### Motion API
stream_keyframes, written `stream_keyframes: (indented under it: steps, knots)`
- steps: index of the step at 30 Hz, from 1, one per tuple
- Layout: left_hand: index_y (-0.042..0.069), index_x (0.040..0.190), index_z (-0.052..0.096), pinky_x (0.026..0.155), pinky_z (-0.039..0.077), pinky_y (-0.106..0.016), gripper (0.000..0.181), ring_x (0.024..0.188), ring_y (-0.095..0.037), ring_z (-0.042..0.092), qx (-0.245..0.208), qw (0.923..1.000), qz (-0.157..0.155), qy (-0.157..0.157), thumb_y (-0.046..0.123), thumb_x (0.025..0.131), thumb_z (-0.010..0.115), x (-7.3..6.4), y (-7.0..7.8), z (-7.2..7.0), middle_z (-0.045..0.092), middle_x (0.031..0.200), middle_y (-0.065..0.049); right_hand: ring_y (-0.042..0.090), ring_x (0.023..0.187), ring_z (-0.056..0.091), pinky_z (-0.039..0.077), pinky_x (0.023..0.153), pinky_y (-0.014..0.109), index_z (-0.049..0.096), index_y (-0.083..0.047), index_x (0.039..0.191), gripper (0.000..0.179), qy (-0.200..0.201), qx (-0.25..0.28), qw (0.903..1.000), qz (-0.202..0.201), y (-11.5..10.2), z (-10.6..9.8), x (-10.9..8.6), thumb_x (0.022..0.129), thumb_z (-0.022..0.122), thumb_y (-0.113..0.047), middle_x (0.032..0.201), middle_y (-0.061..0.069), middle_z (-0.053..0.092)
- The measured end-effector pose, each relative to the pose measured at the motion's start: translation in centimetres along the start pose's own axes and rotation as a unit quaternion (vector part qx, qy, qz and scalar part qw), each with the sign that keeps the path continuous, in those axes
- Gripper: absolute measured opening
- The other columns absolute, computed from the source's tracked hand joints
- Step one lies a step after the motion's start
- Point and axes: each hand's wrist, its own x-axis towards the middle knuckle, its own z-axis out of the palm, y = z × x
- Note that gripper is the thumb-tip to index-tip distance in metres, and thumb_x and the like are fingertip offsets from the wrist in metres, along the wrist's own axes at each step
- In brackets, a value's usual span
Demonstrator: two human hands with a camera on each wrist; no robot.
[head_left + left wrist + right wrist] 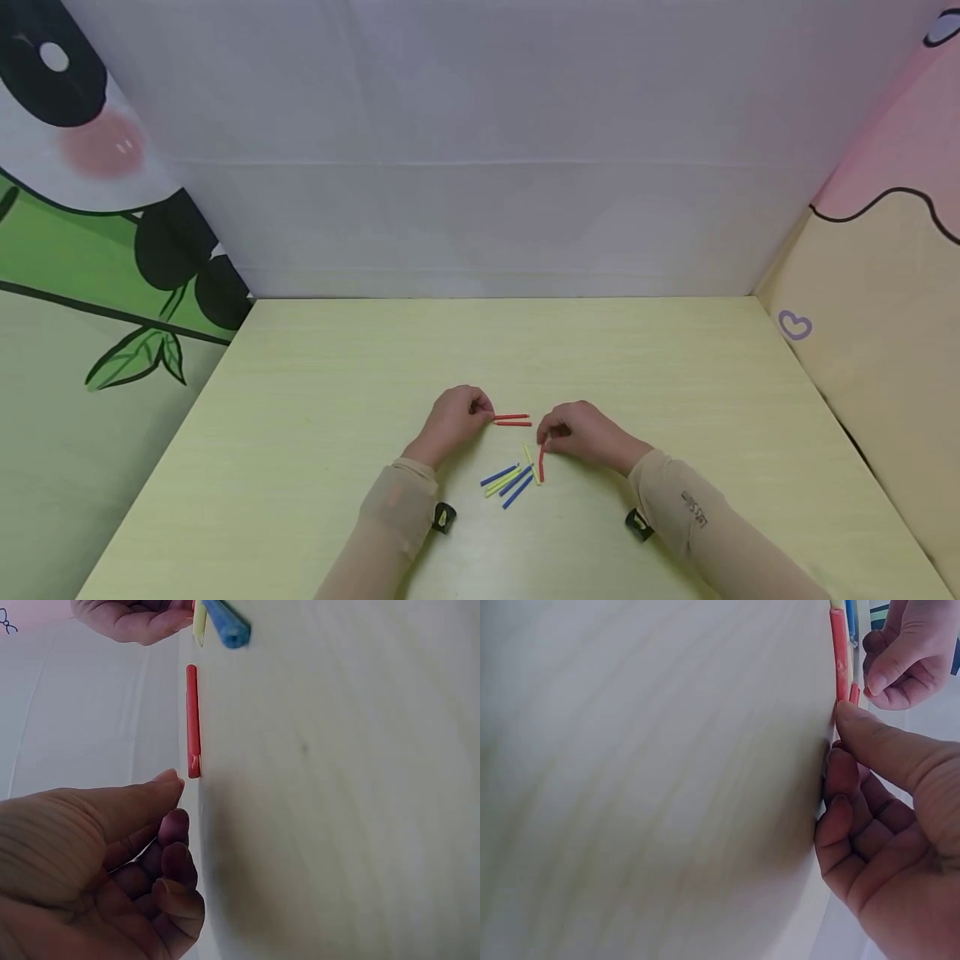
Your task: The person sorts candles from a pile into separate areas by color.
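Observation:
My left hand (456,418) pinches the left end of a thin red stick (513,416) between thumb and fingertips. Just below it, nearly parallel, lies a second red stick (514,424). My right hand (588,433), thumb against fingers, pinches the upper end of a third red stick (542,468), which points toward me. The right wrist view has the thumb pressed on the end of this red stick (839,656). The fingers of both hands are bent and close over the tabletop.
Beside the third red stick, blue sticks (517,493) and yellow sticks (501,484) lie fanned out on the pale wooden table (337,375). One yellow stick (529,457) crosses their upper ends. A grey-white wall (487,225) stands behind, with painted panels at both sides.

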Motion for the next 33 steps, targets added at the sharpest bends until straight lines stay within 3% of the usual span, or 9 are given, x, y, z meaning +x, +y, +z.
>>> stream_keyframes:
  steps: [9,26,33]
  knots:
    - [0.011,0.082,0.069,0.068,0.043,-0.029,0.007,0.072,-0.014,0.049,0.001,0.9999,0.011,0.008,0.010,0.087,0.072,-0.9,0.3,-0.5,0.057,0.075,0.003,0.009,0.071,0.049,0.043,0.064,0.025,0.070,-0.018,0.084,0.010,-0.010,0.004,0.9999,-0.007,0.1,-0.1,0.0,0.085,0.075,-0.009,0.072,-0.009,0.054]
    - [0.014,0.081,0.068,0.062,0.041,-0.025,0.009,0.068,-0.011,0.047,-0.003,0.9986,0.052,0.004,0.009,0.087,0.072,-4.2,1.5,-1.0,0.053,0.075,0.006,0.010,0.073,0.050,0.044,0.066,0.026,0.069,-0.020,0.083,0.013,-0.055,-0.008,0.9983,-0.014,0.0,-0.6,-0.2,0.084,0.075,-0.009,0.074,-0.007,0.056]
    - [0.016,0.079,0.068,0.061,0.041,-0.024,0.010,0.068,-0.011,0.046,0.004,0.9989,0.046,-0.005,0.012,0.088,0.072,-5.2,1.8,-1.1,0.053,0.074,0.006,0.010,0.075,0.049,0.044,0.068,0.026,0.069,-0.020,0.081,0.014,-0.066,-0.011,0.9976,-0.019,-0.1,-0.6,-0.2,0.084,0.075,-0.008,0.077,-0.007,0.054]
